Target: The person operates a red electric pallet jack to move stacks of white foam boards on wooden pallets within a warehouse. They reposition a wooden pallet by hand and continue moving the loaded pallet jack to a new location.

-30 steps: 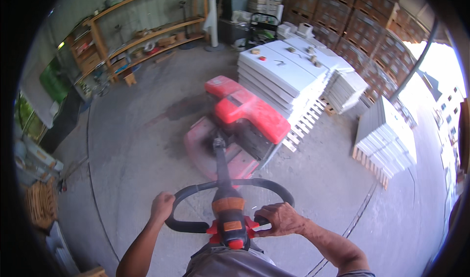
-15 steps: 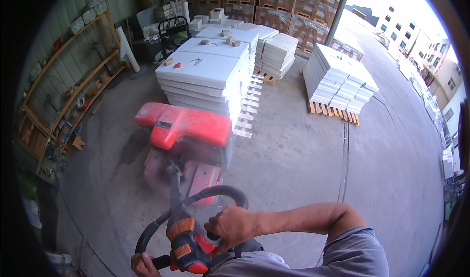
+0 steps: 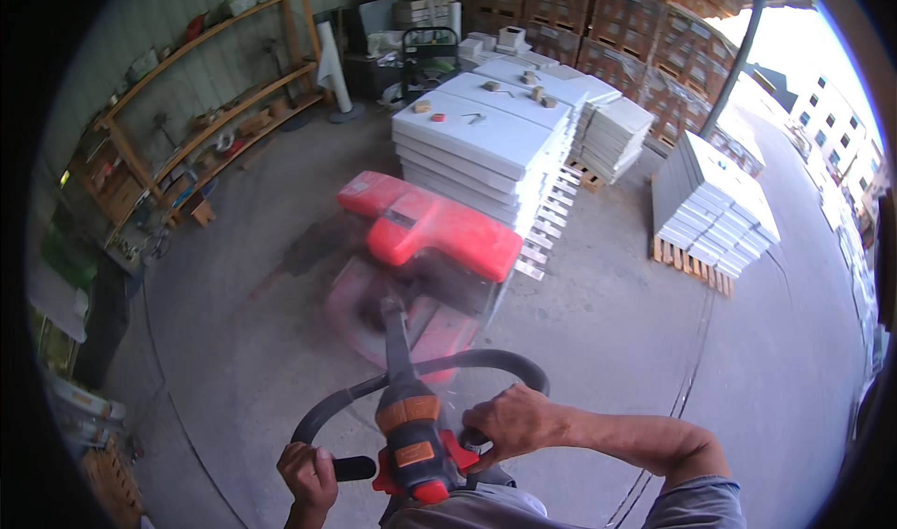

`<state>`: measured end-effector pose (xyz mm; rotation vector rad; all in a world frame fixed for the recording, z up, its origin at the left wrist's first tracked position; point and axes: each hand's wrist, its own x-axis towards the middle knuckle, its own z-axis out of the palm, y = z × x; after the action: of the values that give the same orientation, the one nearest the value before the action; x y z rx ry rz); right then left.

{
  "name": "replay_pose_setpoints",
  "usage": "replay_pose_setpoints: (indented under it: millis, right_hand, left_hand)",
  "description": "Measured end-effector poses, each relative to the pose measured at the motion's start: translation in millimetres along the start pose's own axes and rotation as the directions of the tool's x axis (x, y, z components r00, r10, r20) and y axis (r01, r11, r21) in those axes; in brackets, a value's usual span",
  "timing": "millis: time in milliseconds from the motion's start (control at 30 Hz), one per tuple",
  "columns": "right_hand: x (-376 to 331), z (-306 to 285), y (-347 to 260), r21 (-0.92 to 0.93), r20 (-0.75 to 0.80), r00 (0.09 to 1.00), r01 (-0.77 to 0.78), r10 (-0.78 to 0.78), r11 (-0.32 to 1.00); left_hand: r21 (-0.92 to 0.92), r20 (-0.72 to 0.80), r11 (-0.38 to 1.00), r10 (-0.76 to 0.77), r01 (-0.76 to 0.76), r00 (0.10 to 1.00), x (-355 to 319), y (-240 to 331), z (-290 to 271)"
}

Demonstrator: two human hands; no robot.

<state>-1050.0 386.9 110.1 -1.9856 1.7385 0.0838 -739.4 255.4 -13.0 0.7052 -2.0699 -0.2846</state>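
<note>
A red pallet truck (image 3: 430, 225) stands ahead of me, its black steering tiller (image 3: 411, 412) reaching back toward my body. A black hoop (image 3: 336, 403) curves around the tiller head, which has orange labels and red buttons. My left hand (image 3: 310, 480) is closed around the left end of the hoop, beside the left grip (image 3: 355, 468). My right hand (image 3: 516, 422) is closed on the right grip, its thumb near a red control; the palm side is hidden. Beyond the truck body stands a pallet stack of white slabs (image 3: 476, 127); its forks are out of sight.
Another slab stack (image 3: 715, 207) sits on a wooden pallet to the right. Brown crates (image 3: 626, 20) rise at the back near a dark post (image 3: 743, 52). A wooden shelf (image 3: 220, 80) with clutter lines the left wall, beside a white roll (image 3: 336, 71).
The view has swung left, so the slab stacks and truck appear farther right. The tiller stands more upright in view, and my left hand shows more fully on the hoop.
</note>
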Motion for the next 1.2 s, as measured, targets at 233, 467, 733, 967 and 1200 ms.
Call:
replay_pose_setpoints:
  millis: [233, 467, 733, 967, 1200]
  right_hand:
    - [4.6, 3.1, -22.0, -0.101, -0.029, 0.998, -0.055, 0.053, 0.993]
    - [-10.6, 25.3, -41.1, -0.059, -0.117, 0.992, -0.05, 0.043, 0.997]
    - [-29.6, 58.3, -75.1, 0.014, -0.183, 0.982, -0.052, 0.053, 0.999]
    - [-55.8, 86.8, -93.1, -0.021, -0.222, 0.975, -0.008, 0.003, 1.0]
    - [-99.2, 108.5, -102.9, 0.077, -0.257, 0.965, 0.068, -0.046, 0.995]
  left_hand:
    - [-0.045, -0.035, 0.994, 0.094, -0.096, 0.995, -1.6, -16.5, -10.0]
    - [-0.032, -0.009, 0.993, 0.118, -0.118, 0.993, -12.0, -11.6, -29.0]
    - [-0.088, 0.077, 0.991, 0.111, -0.104, 0.991, -36.1, -3.7, -62.1]
    - [-0.056, 0.075, 0.996, 0.079, -0.075, 0.994, -73.0, 7.9, -70.6]
    - [-0.007, 0.053, 0.998, 0.055, -0.055, 0.997, -105.7, 41.7, -83.4]
